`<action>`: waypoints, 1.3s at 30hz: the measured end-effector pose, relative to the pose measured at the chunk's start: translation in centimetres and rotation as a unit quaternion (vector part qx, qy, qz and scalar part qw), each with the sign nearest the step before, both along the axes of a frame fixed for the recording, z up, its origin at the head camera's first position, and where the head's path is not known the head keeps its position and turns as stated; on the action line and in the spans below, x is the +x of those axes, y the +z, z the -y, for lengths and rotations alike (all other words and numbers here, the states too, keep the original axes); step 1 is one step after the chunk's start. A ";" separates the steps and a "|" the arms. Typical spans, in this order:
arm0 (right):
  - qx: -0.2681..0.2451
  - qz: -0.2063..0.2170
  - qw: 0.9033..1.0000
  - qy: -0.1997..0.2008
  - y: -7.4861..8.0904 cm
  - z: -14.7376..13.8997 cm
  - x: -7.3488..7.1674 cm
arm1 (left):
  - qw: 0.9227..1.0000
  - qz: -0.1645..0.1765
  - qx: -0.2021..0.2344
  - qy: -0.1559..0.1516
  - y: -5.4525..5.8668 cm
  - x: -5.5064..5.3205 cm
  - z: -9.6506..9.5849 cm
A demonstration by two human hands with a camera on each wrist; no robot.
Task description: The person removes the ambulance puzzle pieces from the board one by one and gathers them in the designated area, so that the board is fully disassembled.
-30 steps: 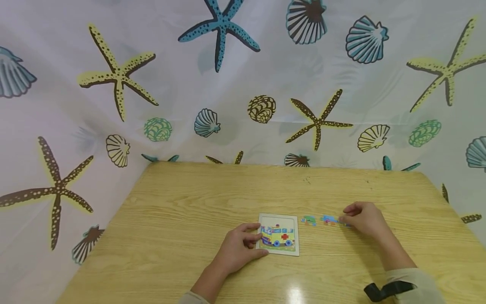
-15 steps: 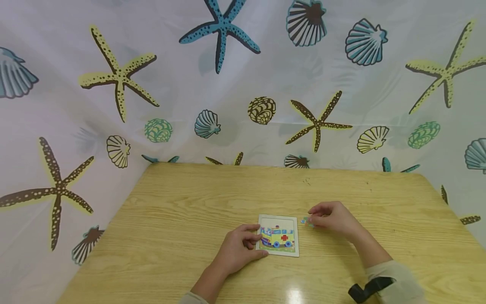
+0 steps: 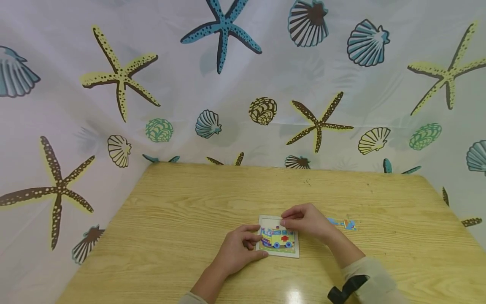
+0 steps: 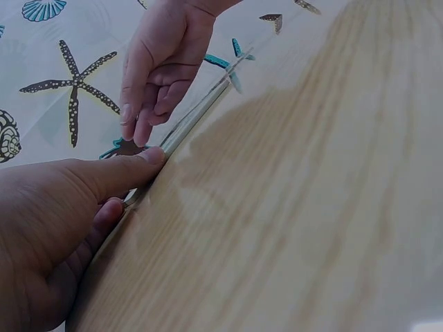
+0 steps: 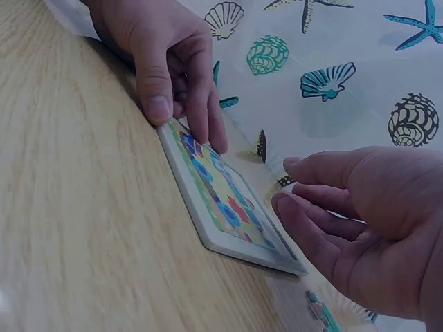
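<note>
A square jigsaw puzzle board (image 3: 279, 254) with a pale frame lies on the table, its lower part filled with a yellow ambulance picture and its upper part bare. My left hand (image 3: 240, 249) holds the board by its left side, thumb at the near corner, fingers along the edge; the left wrist view shows the thumb (image 4: 142, 166) on the rim. Over the board's far right corner, my right hand (image 3: 307, 221) brings thumb and forefinger together. A small pale edge of a puzzle piece (image 5: 289, 187) shows between those fingertips; the rest is hidden.
Blue and orange loose puzzle pieces (image 3: 349, 224) lie right of the board, partly behind the right hand. One green-blue loose piece (image 5: 320, 310) shows near the board's corner in the right wrist view. A curtain (image 3: 228, 126) printed with starfish and shells hangs behind the wooden table (image 3: 182, 202).
My right hand has moved left from the loose pieces, past the one beside the board, to above the board's far right corner. The left hand stays at the board.
</note>
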State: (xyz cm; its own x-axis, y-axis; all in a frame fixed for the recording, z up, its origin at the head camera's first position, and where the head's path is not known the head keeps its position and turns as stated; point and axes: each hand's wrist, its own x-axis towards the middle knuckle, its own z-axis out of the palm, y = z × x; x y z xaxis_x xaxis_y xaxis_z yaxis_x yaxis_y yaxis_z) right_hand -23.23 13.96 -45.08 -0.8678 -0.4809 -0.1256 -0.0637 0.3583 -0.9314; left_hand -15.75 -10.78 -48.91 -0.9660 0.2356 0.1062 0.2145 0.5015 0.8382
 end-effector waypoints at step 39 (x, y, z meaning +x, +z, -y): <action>0.002 -0.061 0.998 0.016 -1.1 3.2 1.8 | 1.000 0.007 -0.007 -0.009 -0.2 -0.2 0.0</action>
State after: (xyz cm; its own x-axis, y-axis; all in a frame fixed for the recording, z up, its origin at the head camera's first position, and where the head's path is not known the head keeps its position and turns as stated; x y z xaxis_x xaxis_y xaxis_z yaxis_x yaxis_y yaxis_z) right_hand -21.46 10.77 -46.21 -0.8612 -0.5077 -0.0229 -0.1870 0.3585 -0.9146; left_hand -15.91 -10.74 -49.11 -0.9630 0.2545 0.0885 0.2113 0.5098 0.8339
